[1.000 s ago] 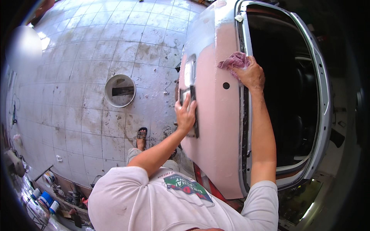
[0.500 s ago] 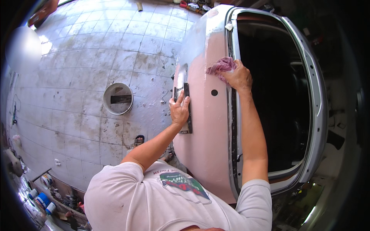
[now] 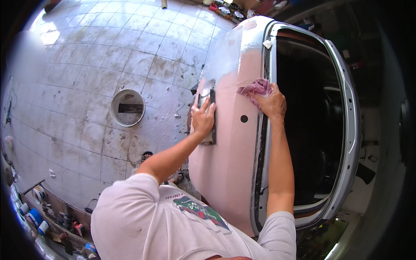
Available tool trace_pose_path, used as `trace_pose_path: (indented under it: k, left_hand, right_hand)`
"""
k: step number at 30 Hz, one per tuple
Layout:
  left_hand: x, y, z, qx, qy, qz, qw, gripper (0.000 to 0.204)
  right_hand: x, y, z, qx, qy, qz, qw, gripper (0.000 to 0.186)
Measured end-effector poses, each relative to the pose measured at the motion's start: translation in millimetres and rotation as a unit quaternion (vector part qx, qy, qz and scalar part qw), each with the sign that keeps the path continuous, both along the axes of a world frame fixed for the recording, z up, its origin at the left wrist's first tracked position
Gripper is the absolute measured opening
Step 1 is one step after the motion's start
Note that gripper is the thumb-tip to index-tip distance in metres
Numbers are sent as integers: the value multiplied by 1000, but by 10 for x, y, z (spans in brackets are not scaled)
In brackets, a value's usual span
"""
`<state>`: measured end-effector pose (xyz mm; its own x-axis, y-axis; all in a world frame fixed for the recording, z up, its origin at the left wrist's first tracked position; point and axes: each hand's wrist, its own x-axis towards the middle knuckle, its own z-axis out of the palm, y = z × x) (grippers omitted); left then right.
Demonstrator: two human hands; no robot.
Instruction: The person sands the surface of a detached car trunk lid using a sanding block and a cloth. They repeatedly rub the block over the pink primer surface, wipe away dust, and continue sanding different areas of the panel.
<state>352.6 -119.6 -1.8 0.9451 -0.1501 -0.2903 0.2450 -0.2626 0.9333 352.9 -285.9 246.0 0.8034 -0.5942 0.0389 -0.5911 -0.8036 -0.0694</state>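
Observation:
My left hand (image 3: 203, 116) is closed over a long, dark-edged sanding block (image 3: 210, 138), pressing it lengthwise against the left side of a pink-coated car panel (image 3: 227, 164). Part of the block is hidden under the palm and fingers. To the right, my right hand (image 3: 274, 104) grips a crumpled purple cloth (image 3: 259, 88) at the edge of the window opening. Between the hands, a round dark hole (image 3: 244, 118) shows in the panel. Farther off, the pink gives way to a grey, wet-looking area (image 3: 221, 58).
A round bucket (image 3: 113, 113) with a dark flat piece in it stands on the tiled floor (image 3: 78, 130) at left. The dark window opening (image 3: 303, 112) lies right of the panel. Bottles and tools (image 3: 37, 216) crowd a ledge at lower left. Further containers (image 3: 225, 9) sit at the far end.
My left hand has slid the sanding block farther away along the panel. The right hand and cloth keep about the same spot on the car. The whole view has shifted slightly.

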Motion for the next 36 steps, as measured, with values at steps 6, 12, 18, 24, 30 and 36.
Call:
trace_pose_path:
  k: [6, 12, 18, 24, 30, 36]
  left_hand:
    - [1637, -620, 702, 10, -16, -27, 999, 53]
    - [277, -163, -166, -28, -50, -17, 998, 53]
    - [1831, -780, 571, 40, -24, -22, 999, 56]
    - [788, -563, 426, -57, -83, -46, 994, 53]
    - [1850, -648, 200, -38, -65, -15, 997, 54]
    - [745, -466, 261, -70, -126, -58, 988, 59]
  right_hand:
    - [149, 124, 20, 3, -20, 16, 1000, 82]
    - [-57, 29, -33, 14, -8, -17, 1000, 81]
    - [128, 83, 25, 6, -26, 7, 1000, 83]
    - [-34, 16, 26, 23, -27, -19, 999, 88]
    - [142, 124, 105, 15, -35, 10, 999, 93]
    - [15, 91, 69, 24, -18, -28, 999, 91]
